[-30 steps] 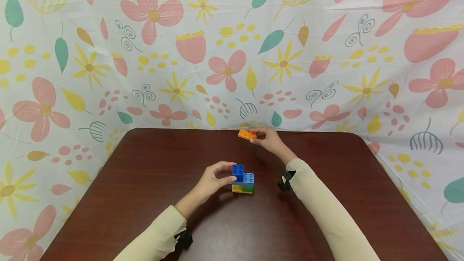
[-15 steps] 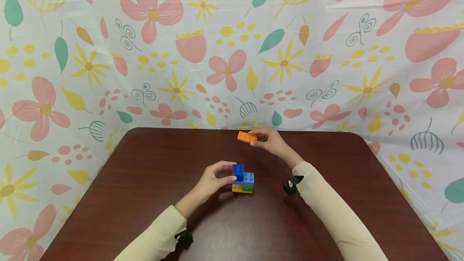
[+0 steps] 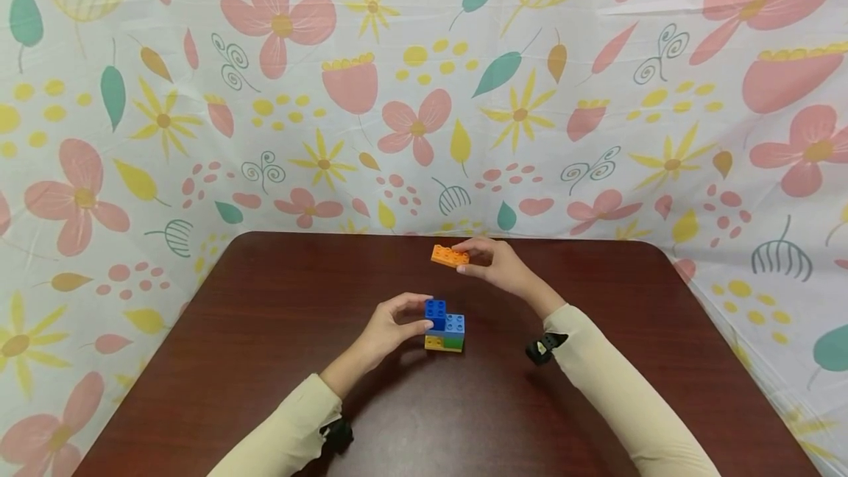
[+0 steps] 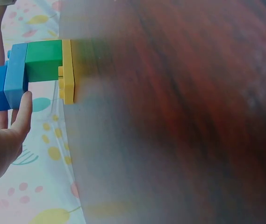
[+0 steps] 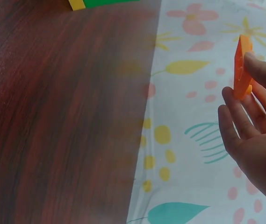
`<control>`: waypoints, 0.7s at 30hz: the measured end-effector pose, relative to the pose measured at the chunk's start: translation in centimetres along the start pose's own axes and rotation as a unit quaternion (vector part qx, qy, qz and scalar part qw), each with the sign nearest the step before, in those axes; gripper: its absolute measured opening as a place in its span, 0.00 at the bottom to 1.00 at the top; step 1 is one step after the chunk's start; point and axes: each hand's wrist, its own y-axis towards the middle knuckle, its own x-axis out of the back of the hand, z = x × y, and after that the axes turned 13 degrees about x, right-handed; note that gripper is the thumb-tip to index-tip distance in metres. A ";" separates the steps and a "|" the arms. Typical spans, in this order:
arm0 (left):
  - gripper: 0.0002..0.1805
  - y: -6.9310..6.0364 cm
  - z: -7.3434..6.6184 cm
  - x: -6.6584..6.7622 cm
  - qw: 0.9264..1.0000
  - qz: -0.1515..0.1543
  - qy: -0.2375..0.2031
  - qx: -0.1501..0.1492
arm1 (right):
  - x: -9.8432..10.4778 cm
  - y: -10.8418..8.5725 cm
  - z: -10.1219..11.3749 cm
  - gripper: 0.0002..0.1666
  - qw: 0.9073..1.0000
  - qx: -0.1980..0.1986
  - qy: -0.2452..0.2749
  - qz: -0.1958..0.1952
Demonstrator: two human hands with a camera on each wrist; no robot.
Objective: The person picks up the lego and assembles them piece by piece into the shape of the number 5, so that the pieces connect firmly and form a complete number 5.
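Note:
A small stack of toy building bricks stands on the table. At its bottom is a thin yellow brick (image 4: 68, 88), with a green brick (image 4: 45, 60) on one end. A light blue brick (image 3: 455, 324) lies across the green one, overhanging the yellow studs. On its left end sits a dark blue brick (image 3: 435, 313), which my left hand (image 3: 384, 328) pinches between thumb and fingers. Behind the stack, above the table, my right hand (image 3: 498, 268) holds a thin orange brick (image 3: 447, 256) by its right end. The right wrist view shows that orange brick (image 5: 242, 67) edge-on.
The dark reddish-brown table (image 3: 265, 300) has rounded far corners. Right behind its far edge hangs a white cloth (image 3: 411, 94) printed with flowers and leaves, which also runs along both sides.
My right hand has come slightly nearer with the orange brick, and its forearm has shifted right and nearer. The left hand and the stack hold their place.

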 end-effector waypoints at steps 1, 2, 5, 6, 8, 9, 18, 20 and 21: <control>0.22 0.0 0.0 0.0 1.000 -0.001 0.001 0.000 | 0.0 -0.1 0.2 0.24 1.000 0.004 -0.001 0.001; 0.22 0.0 -0.1 0.0 1.000 -0.003 0.002 0.002 | 0.0 -0.2 0.3 0.24 1.000 0.009 -0.003 0.003; 0.22 0.0 -0.1 0.0 1.000 -0.004 0.004 0.004 | -0.1 -0.4 0.7 0.24 1.000 0.019 -0.014 0.009; 0.22 -0.1 -0.1 0.0 1.000 -0.004 0.004 0.004 | -0.2 -0.5 0.3 0.24 0.999 0.027 -0.016 0.010; 0.22 -0.1 -0.1 0.1 1.000 -0.004 0.005 0.003 | -0.3 -0.7 -0.1 0.23 0.999 0.039 -0.014 0.011; 0.22 -0.1 -0.1 0.1 1.000 -0.004 0.005 0.002 | -0.4 -0.8 0.0 0.23 0.999 0.042 -0.011 0.011; 0.23 -0.1 -0.1 0.1 1.000 0.002 -0.001 0.001 | -0.6 -1.8 1.5 0.22 0.999 0.050 -0.007 0.016; 0.24 -0.1 0.0 0.1 1.000 0.003 -0.002 -0.001 | -0.5 -2.0 2.5 0.21 0.998 0.059 -0.012 0.018; 0.23 -0.1 0.0 0.1 1.000 0.002 -0.003 0.000 | -0.5 -2.1 3.0 0.20 0.998 0.064 -0.013 0.020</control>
